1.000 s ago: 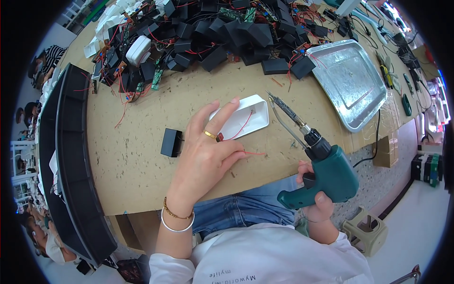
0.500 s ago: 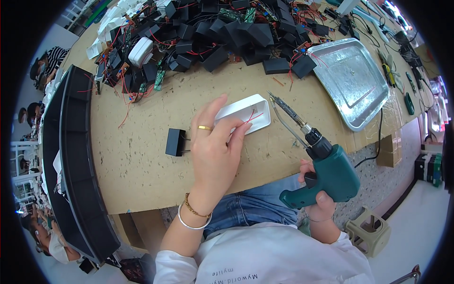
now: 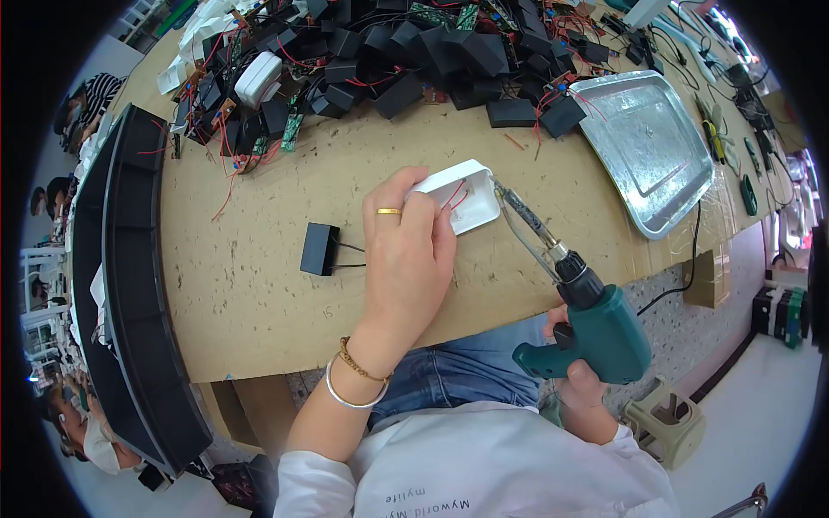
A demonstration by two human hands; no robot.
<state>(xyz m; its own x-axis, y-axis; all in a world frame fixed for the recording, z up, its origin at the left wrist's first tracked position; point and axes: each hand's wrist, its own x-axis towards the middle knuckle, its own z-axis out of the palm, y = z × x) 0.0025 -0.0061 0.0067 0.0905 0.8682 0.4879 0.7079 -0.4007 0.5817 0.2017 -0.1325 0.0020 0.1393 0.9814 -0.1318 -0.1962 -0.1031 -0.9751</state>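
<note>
My left hand (image 3: 406,246) is closed around the near left side of a white plastic housing (image 3: 479,211), an open shell tilted on the table. Thin red wires (image 3: 458,197) show inside it, close to my fingertips. With my right hand (image 3: 583,386) I grip a green pistol-shaped soldering gun (image 3: 611,332), whose black cable trails off to the right. Its slim metal tip points up and left and reaches the housing's right rim; whether they touch I cannot tell. Left of my left hand lies a small black box (image 3: 319,249) with two dark leads running under that hand.
A heap of black boxes (image 3: 414,52), circuit boards and red wires covers the far side of the cardboard-topped table. A metal tray (image 3: 648,142) lies at the right, with pliers (image 3: 713,140) beyond it. A long black bin (image 3: 129,285) stands along the left edge.
My left fingers have shifted from the red wires to the housing's side, and the housing is tilted more. The soldering gun's tip is now closer to its right rim.
</note>
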